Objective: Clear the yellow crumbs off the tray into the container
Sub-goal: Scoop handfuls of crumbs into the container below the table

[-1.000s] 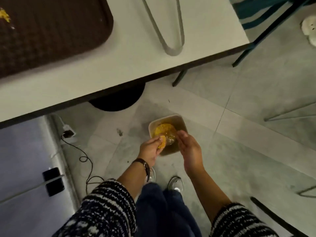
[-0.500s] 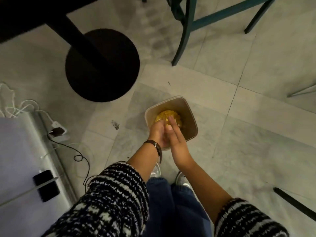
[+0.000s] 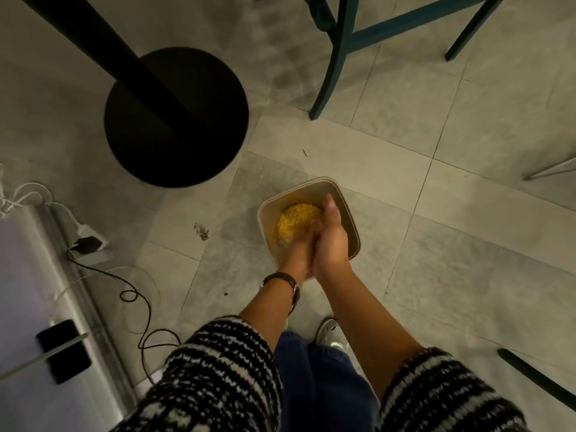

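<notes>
A beige square container [image 3: 351,224] stands on the tiled floor in front of my feet, with a heap of yellow crumbs [image 3: 296,217] inside. Both my hands hang over its near half, pressed palm to palm. My right hand [image 3: 331,239] is flat, its fingers stretched out over the crumbs. My left hand [image 3: 295,255], with a watch on its wrist, lies against it, and its palm is hidden. One stray yellow crumb [image 3: 262,175] lies on the floor left of the container. The tray is out of view.
The table's black round base and post [image 3: 176,116] stand to the upper left. Teal chair legs [image 3: 334,57] are behind the container. Cables [image 3: 137,296], a power strip [image 3: 90,244] and a dark phone [image 3: 64,350] lie at the left. My shoe [image 3: 333,333] is below the hands.
My view has dropped from the table and tray to the floor. My hands, apart one second ago with crumbs at the left fingers, have come together over the container.
</notes>
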A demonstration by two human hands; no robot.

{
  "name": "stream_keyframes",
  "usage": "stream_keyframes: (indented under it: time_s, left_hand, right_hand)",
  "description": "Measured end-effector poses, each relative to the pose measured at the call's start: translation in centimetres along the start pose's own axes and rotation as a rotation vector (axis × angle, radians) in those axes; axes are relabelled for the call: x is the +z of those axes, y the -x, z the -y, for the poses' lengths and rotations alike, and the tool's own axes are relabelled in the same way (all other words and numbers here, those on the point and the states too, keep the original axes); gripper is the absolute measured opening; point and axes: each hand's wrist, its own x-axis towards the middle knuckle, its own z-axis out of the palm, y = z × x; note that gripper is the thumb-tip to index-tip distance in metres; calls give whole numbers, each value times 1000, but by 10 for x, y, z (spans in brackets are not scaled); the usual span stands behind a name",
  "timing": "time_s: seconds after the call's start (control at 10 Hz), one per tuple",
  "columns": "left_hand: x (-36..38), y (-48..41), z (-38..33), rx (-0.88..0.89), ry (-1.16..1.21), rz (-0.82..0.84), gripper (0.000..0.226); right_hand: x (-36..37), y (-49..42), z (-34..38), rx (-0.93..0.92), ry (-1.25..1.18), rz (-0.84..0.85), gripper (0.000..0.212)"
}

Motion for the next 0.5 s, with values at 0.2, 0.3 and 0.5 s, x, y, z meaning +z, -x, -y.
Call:
stream_keyframes:
  time_s: [0.2,0.3,0.5]
  left_hand:
    - [-7,10,-41,101,53,-62,45]
    - [6,23,-48,501,-142,10,35]
    - [-5,16,6,320,-536,-48,36]
  right_hand:
    - [-21,-6,-45,-215,853,332,49]
    - [-29,-19,-38,352,616,93,53]
    - [1,5,19,-33,261,-6,50]
